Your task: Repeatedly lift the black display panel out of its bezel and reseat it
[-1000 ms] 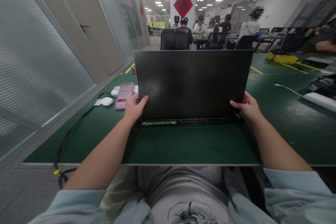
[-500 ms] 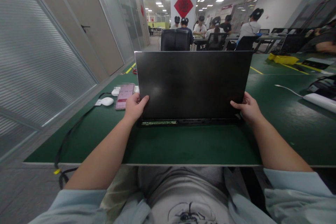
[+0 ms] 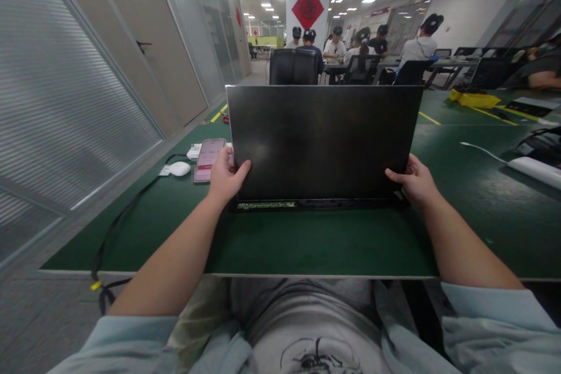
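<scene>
A black display panel point(image 3: 322, 140) stands nearly upright in front of me on the green table. Along its bottom edge shows a strip of green circuit board point(image 3: 266, 205), and the rest of that edge is dark. My left hand point(image 3: 228, 175) grips the panel's left side, thumb on the front face and fingers partly hidden around the edge. On the right side my right hand point(image 3: 414, 180) holds it the same way, with its thumb pressed on the lower front corner area. Whatever lies behind the panel is hidden.
Left of the panel lie a phone point(image 3: 210, 160) and a white rounded plug piece point(image 3: 179, 169) on a black cable. A white bar-shaped device point(image 3: 537, 170) with a cord sits at right, a yellow item point(image 3: 475, 98) farther back. Several people sit at tables beyond.
Hardly anything differs. The whole view has shifted by a few pixels; both hands keep their hold on the display panel.
</scene>
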Action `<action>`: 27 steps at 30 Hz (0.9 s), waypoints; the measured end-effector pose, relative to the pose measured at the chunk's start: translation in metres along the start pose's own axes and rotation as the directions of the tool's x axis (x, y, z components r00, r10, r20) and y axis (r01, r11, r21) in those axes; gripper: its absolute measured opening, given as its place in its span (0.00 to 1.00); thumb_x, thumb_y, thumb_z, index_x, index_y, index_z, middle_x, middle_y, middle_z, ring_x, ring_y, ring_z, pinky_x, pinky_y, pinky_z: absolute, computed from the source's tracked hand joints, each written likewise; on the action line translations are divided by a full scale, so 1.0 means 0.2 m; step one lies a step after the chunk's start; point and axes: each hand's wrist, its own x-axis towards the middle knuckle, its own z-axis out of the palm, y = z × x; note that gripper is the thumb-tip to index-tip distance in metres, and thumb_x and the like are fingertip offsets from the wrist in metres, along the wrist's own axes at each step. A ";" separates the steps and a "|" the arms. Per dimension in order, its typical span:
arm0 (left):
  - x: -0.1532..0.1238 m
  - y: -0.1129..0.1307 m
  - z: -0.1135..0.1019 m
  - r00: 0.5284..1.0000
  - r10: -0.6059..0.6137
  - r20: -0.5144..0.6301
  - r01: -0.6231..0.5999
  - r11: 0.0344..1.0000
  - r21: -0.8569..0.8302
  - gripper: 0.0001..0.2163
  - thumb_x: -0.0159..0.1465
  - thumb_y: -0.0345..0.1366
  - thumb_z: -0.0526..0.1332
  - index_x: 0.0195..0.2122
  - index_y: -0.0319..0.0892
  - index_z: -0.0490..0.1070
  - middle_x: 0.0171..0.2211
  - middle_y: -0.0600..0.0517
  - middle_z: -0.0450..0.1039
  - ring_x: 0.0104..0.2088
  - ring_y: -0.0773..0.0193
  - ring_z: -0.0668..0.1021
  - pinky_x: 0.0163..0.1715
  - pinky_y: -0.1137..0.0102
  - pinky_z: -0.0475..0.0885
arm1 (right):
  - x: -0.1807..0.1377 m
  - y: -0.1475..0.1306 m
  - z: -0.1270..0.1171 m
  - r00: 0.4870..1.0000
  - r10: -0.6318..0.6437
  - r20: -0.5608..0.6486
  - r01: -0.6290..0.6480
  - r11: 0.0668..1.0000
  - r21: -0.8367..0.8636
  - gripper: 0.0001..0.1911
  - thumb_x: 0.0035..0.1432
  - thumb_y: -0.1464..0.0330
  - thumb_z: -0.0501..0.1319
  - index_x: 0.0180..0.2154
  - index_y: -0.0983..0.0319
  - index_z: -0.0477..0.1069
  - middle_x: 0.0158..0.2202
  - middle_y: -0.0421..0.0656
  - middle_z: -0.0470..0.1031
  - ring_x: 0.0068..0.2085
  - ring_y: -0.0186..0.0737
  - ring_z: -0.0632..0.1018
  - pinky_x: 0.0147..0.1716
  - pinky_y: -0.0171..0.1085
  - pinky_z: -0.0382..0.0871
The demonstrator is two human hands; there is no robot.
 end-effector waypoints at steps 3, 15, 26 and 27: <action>0.00 -0.02 0.00 0.997 0.075 -0.024 -0.074 0.997 0.009 0.19 0.60 0.43 0.69 0.47 0.46 0.64 0.33 0.54 0.75 0.32 0.60 0.80 0.33 0.67 0.76 | 0.00 0.01 0.00 1.000 -0.015 0.003 0.015 1.000 0.001 0.28 0.40 0.66 0.77 0.46 0.51 0.75 0.49 0.41 0.82 0.56 0.55 0.80 0.61 0.55 0.72; -0.01 0.00 0.01 0.983 0.173 -0.063 -0.174 0.984 -0.020 0.22 0.62 0.49 0.68 0.50 0.45 0.63 0.37 0.50 0.77 0.35 0.59 0.82 0.35 0.66 0.77 | -0.01 -0.03 0.00 0.998 -0.051 -0.031 0.052 0.998 0.026 0.28 0.39 0.67 0.78 0.45 0.52 0.75 0.48 0.42 0.82 0.58 0.58 0.78 0.62 0.56 0.71; -0.02 0.07 0.01 0.999 -0.035 0.007 0.036 0.999 -0.018 0.22 0.58 0.49 0.69 0.46 0.47 0.63 0.34 0.52 0.77 0.34 0.56 0.82 0.35 0.64 0.76 | -0.01 -0.03 0.00 1.000 0.026 -0.013 -0.026 1.000 0.012 0.28 0.37 0.66 0.78 0.43 0.52 0.76 0.47 0.41 0.83 0.56 0.58 0.79 0.60 0.57 0.73; -0.02 0.07 0.01 0.999 -0.042 0.007 0.042 0.999 -0.007 0.21 0.58 0.48 0.69 0.46 0.47 0.63 0.33 0.52 0.77 0.33 0.57 0.81 0.35 0.65 0.76 | -0.01 -0.03 0.00 0.999 0.036 -0.014 -0.035 0.999 0.018 0.28 0.37 0.66 0.78 0.43 0.52 0.76 0.47 0.40 0.83 0.56 0.57 0.79 0.60 0.56 0.73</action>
